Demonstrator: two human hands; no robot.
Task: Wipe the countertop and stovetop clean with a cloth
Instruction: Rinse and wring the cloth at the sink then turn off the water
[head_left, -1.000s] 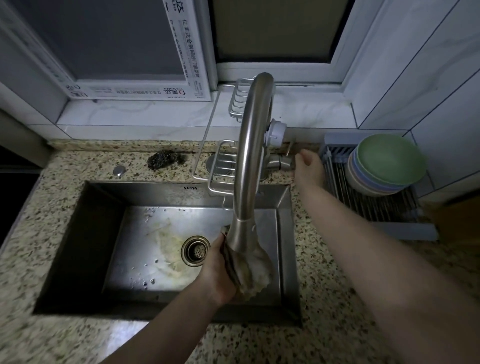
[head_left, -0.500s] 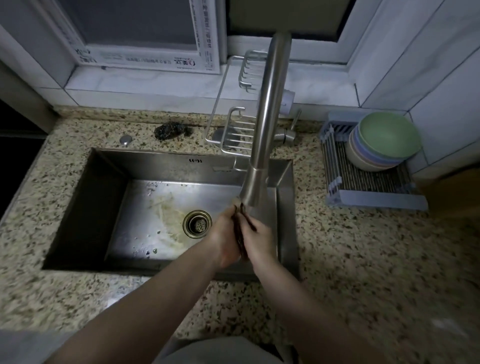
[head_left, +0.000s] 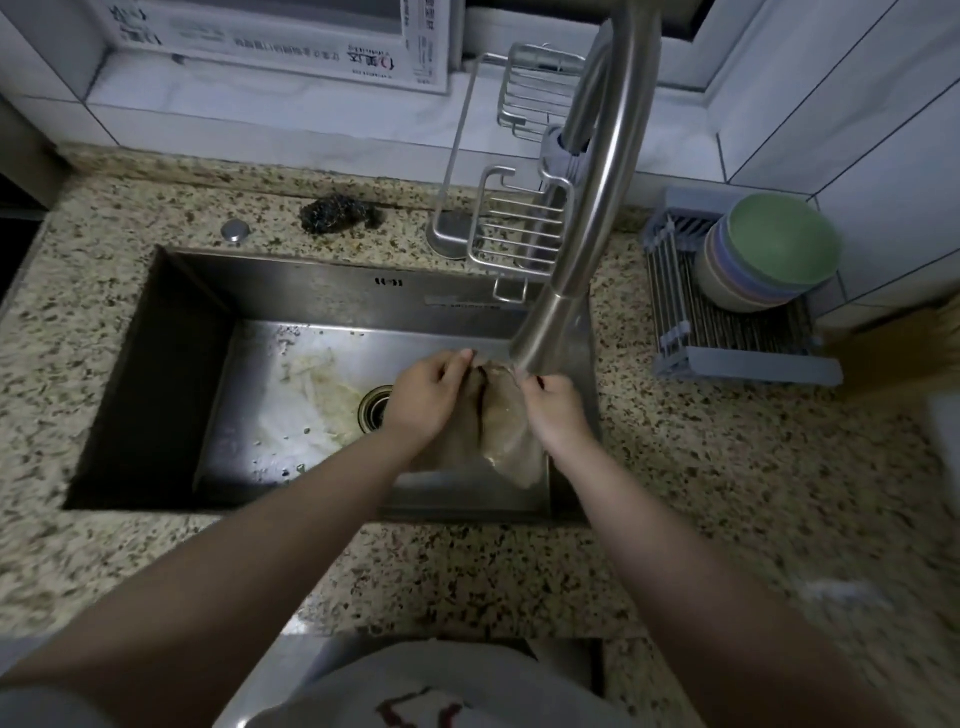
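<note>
A wet beige cloth (head_left: 501, 423) hangs spread between both my hands over the steel sink (head_left: 291, 291), right under the spout of the tall faucet (head_left: 582, 208). My left hand (head_left: 428, 392) pinches the cloth's upper left edge. My right hand (head_left: 553, 408) pinches its upper right edge. The speckled granite countertop (head_left: 701, 493) surrounds the sink. No stovetop is in view.
A dark scouring pad (head_left: 332, 213) lies behind the sink beside a round metal cap (head_left: 235, 228). A wire rack (head_left: 514, 234) stands at the faucet base. Stacked bowls (head_left: 769, 254) sit on a grey drying rack (head_left: 727, 332) at right. The sink floor shows yellowish residue near the drain (head_left: 375, 408).
My right hand left the faucet handle and joined the left at the cloth. Both hands have since drawn apart, spreading the bunched cloth open under the spout.
</note>
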